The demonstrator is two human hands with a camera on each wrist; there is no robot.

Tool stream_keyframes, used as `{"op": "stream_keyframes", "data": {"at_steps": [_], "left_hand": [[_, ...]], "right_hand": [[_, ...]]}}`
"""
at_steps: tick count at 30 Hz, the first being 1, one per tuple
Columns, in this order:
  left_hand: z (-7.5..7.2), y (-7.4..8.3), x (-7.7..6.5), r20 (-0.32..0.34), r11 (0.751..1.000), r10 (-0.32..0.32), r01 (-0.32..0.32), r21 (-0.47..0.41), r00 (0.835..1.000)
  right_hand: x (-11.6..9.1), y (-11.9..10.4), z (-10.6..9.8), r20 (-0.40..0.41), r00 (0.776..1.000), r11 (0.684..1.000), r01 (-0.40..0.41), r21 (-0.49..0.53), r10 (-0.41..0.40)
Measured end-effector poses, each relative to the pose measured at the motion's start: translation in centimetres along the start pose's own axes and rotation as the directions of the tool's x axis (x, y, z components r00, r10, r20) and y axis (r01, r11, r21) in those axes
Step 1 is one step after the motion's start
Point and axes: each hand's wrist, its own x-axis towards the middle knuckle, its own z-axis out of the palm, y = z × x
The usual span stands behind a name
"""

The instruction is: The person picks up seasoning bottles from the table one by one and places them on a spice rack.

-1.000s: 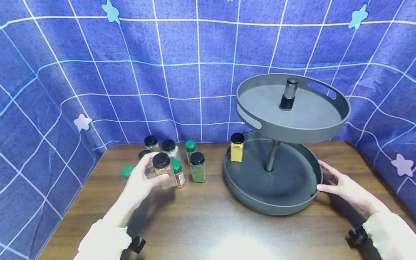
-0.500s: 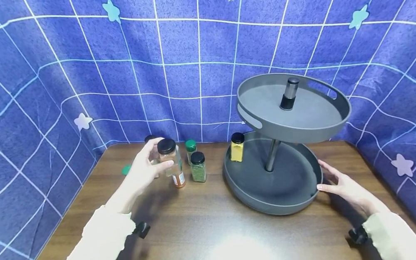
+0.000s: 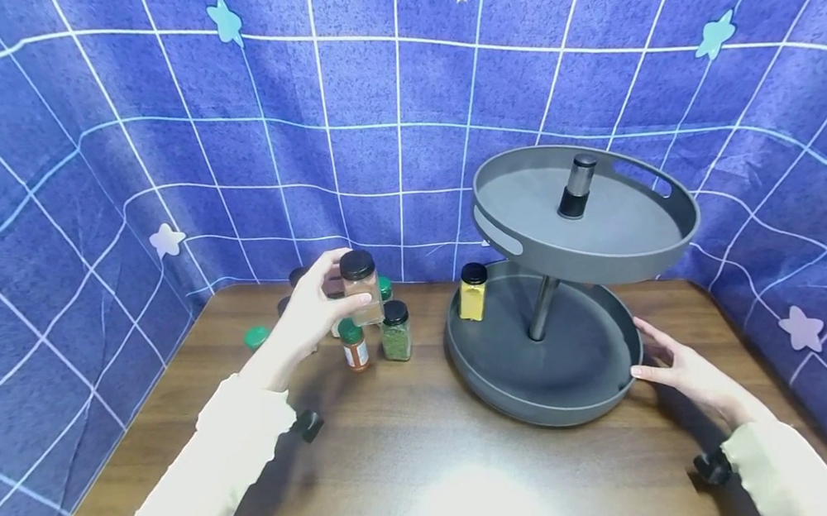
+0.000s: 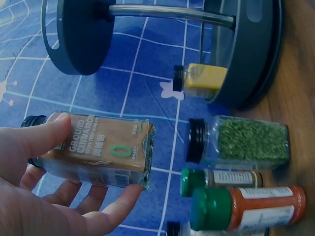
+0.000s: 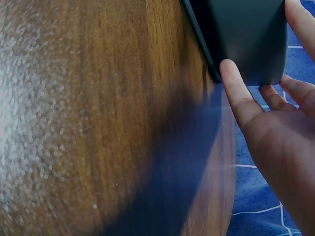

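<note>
My left hand (image 3: 314,309) grips a jar of ground cinnamon (image 4: 106,145) with a black lid, thumb on its label side and fingers around the other. It is held upright, raised over the table in front of the other spice jars. At the right, my right hand (image 3: 694,380) touches the outer wall of the lower tray (image 3: 545,386) of a grey two-tier turntable, fingers spread and fairly straight. A jar of yellow spice (image 3: 473,298) stands inside that tray, at its left side. The upper tray (image 3: 594,267) holds no jars.
Near the cinnamon jar stand a green-herb jar (image 3: 396,338) and a green-lidded red spice jar (image 3: 355,351). Several more jars, partly hidden by my left hand, stand behind. A green lid (image 3: 256,337) shows left of my wrist. A blue grid-patterned cloth (image 3: 284,154) hangs behind the table.
My left hand has lifted the cinnamon jar out of the group of jars and carried it up and to the right. The right hand and turntable have stayed put.
</note>
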Motion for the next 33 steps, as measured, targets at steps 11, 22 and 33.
{"op": "stream_keyframes", "data": {"at_steps": [11,22,33], "left_hand": [[1.7,1.0,2.7,0.026,0.999,-0.02,0.021,-0.045,0.999],[4.2,1.6,4.6,0.055,0.996,-0.004,0.009,-0.089,0.998],[7.6,1.4,5.3,0.065,0.987,0.049,-0.038,-0.157,0.997]], "right_hand": [[0.1,0.3,-0.2,0.006,1.0,1.0,0.016,0.019,-0.016],[0.1,0.0,0.0,0.0,1.0,0.999,0.022,0.032,-0.022],[0.2,0.2,0.0,0.002,1.0,0.999,0.011,0.031,-0.011]]}}
